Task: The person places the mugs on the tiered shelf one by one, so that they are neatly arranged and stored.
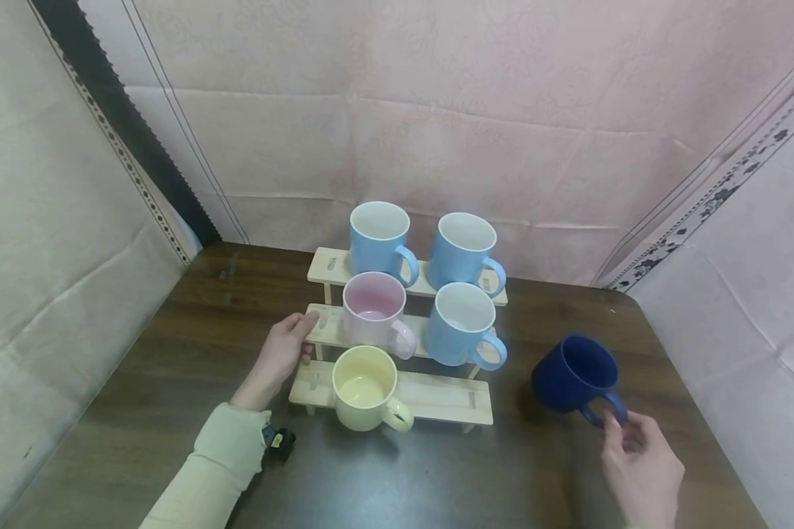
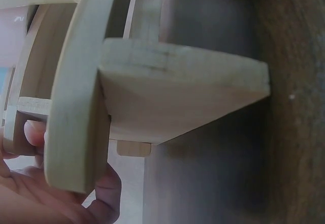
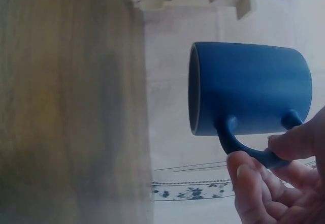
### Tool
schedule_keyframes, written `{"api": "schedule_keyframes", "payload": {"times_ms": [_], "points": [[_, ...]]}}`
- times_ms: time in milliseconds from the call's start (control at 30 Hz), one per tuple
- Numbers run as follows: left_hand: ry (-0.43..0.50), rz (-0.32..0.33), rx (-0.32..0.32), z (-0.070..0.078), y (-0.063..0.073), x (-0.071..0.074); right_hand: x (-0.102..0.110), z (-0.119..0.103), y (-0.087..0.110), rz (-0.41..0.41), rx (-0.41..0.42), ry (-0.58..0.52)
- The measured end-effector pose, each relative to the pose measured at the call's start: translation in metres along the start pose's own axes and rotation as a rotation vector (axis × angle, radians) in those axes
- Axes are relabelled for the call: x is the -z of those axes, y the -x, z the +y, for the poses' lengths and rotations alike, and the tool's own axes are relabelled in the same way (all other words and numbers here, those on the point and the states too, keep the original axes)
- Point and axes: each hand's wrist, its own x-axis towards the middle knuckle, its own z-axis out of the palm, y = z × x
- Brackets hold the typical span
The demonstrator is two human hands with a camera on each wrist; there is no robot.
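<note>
On the right of the head view, my right hand (image 1: 643,463) pinches the handle of a dark blue mug (image 1: 559,378). The mug is upright, and the right wrist view shows its base raised off the tabletop. At the left end of a three-step wooden rack (image 1: 437,397), my left hand (image 1: 281,356) grips the middle step, its thumb on top. A yellow mug (image 1: 359,411) sits on the lowest step. The middle step bears a lilac mug (image 1: 364,328) and a light blue mug (image 1: 450,342). Two more light blue mugs stand on the top step, left (image 1: 370,253) and right (image 1: 451,261).
Beneath everything is a dark wooden table (image 1: 139,419). Pale cloth (image 1: 437,110) hangs behind it and along both sides. Dark blue mug and rack are separated by a stretch of tabletop. A dark device (image 1: 281,443) is strapped to the left wrist.
</note>
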Motion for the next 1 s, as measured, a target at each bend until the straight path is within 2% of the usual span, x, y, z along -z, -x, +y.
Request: {"api": "schedule_keyframes", "payload": {"times_ms": [200,400,700,1000], "points": [[-0.001,-0.001,0.004,0.002,0.000,0.000,0.011,-0.013,0.011,-0.018,0.009,-0.006],[-0.002,-0.003,0.010,0.002,-0.001,0.000,0.017,-0.029,0.023,-0.040,0.035,-0.066],[0.006,-0.003,0.010,0.002,0.001,0.000,0.011,-0.043,0.040,-0.115,0.094,-0.174],[0.002,-0.009,0.019,0.001,0.000,0.000,0.006,-0.049,0.051,-0.174,0.212,-0.175]]}}
